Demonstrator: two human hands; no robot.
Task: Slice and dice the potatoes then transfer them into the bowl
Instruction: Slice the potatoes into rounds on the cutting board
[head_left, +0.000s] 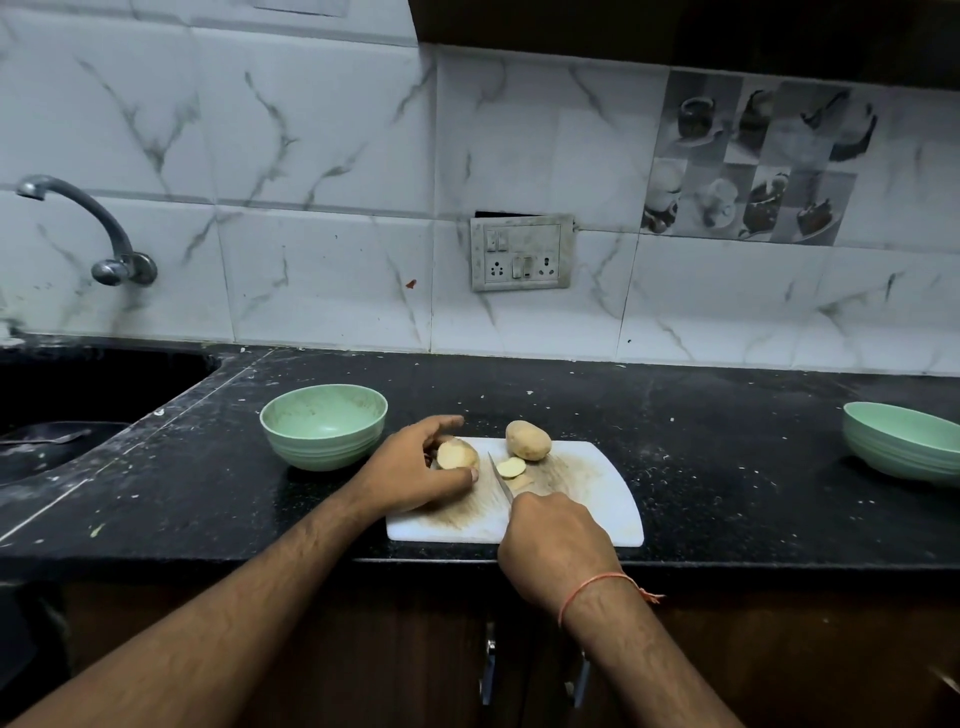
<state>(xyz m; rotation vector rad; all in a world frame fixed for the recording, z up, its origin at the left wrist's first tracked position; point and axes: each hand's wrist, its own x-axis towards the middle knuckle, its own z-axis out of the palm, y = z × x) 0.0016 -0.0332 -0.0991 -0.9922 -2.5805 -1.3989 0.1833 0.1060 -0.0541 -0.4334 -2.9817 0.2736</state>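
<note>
Cut potato held at left end of white cutting board, knife just right of it.

Left hand (415, 467) grips the cut potato (457, 454), pale face toward the knife blade (500, 478); right hand (553, 543) wraps the handle, hidden in the fist. Slices (510, 467) lie beside the blade, count unclear, perhaps two. Whole potato (528, 440) sits behind them. Green bowl (324, 426) stands left of the board (597, 499).

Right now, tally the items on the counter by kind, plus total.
Bowls: 2, one left of the board, one far right
Board: 1
Potatoes: 2, one whole, one cut held by the left hand
Slices: 2
Knife: 1, in the right hand
Total: 8
</note>
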